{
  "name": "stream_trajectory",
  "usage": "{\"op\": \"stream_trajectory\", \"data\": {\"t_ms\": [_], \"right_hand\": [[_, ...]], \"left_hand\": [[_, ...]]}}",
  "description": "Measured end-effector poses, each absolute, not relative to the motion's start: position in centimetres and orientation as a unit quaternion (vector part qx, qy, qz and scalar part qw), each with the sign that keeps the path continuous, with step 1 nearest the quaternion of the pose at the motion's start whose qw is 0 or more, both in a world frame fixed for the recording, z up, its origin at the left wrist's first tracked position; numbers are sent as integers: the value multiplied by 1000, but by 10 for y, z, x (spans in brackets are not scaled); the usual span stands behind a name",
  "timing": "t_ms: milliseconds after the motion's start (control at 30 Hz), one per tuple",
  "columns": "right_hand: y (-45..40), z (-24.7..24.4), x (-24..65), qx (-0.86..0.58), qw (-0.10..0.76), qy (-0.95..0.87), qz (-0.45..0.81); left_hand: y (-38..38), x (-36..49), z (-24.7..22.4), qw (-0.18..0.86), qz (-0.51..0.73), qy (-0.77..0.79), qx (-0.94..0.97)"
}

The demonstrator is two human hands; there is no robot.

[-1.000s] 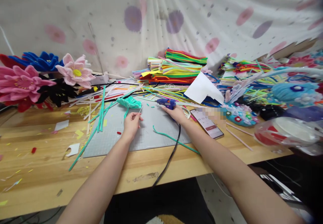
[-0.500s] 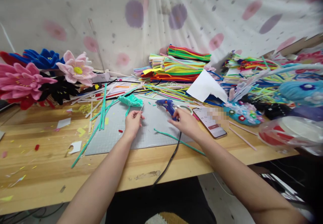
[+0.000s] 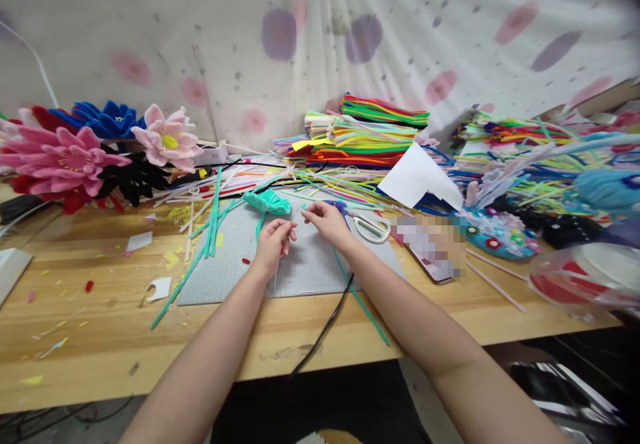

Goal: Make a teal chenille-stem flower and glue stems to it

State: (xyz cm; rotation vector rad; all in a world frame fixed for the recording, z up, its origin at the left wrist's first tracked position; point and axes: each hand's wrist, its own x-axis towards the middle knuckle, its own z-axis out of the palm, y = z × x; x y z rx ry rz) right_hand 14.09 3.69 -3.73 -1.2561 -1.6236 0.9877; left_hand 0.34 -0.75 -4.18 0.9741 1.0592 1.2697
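My left hand [image 3: 274,244] is closed in a pinch, and a thin pale strand [image 3: 276,277] hangs below it. Its kind is too fine to tell. Just behind lies a teal pipe-cleaner flower [image 3: 267,202] on the grey cutting mat [image 3: 225,284]. My right hand [image 3: 327,223] pinches at a tiny green piece [image 3: 303,207] over the mat. Behind that hand the blue glue gun [image 3: 340,207] lies mostly hidden. A teal pipe cleaner [image 3: 367,312] passes under my right forearm.
White-handled scissors [image 3: 371,229] and a phone [image 3: 435,257] lie to the right. Bundled pipe cleaners [image 3: 370,137] are stacked at the back. Finished flowers [image 3: 70,157] stand left. A black cord [image 3: 325,331] runs over the front edge.
My right hand has let go of the glue gun and moved left to the small green piece. The strand at my left hand now points down. The view has shifted slightly.
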Motion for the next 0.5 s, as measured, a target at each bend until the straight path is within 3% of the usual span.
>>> {"op": "stream_trajectory", "data": {"t_ms": [200, 500], "right_hand": [[24, -47, 137, -480, 386, -712, 337], [17, -51, 137, -498, 429, -709, 255]], "left_hand": [[-5, -2, -38, 625, 520, 428, 395], [-9, -1, -33, 646, 498, 424, 395]]}}
